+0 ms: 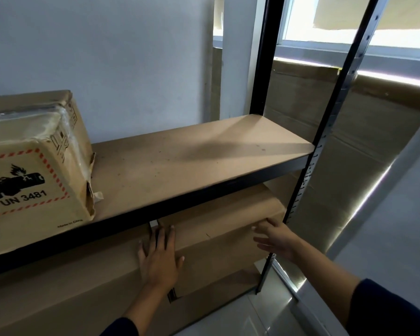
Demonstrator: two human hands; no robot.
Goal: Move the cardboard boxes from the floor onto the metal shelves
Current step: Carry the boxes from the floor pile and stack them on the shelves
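A plain cardboard box (218, 229) sits on the lower level of the black metal shelf unit (204, 187), under the upper board. My left hand (159, 257) lies flat on the box's front face, fingers straight and spread. My right hand (275, 236) is open at the box's right front corner, fingers straight, touching or just off the edge. A second cardboard box (34, 161) with a red-hatched UN 3481 label and a torn corner stands on the upper board at the left.
The upper shelf board (204, 154) is bare to the right of the labelled box. A black slotted upright (325, 146) stands close by my right hand. Flattened cardboard (349, 132) leans against the wall under the window. Pale floor (386, 251) lies to the right.
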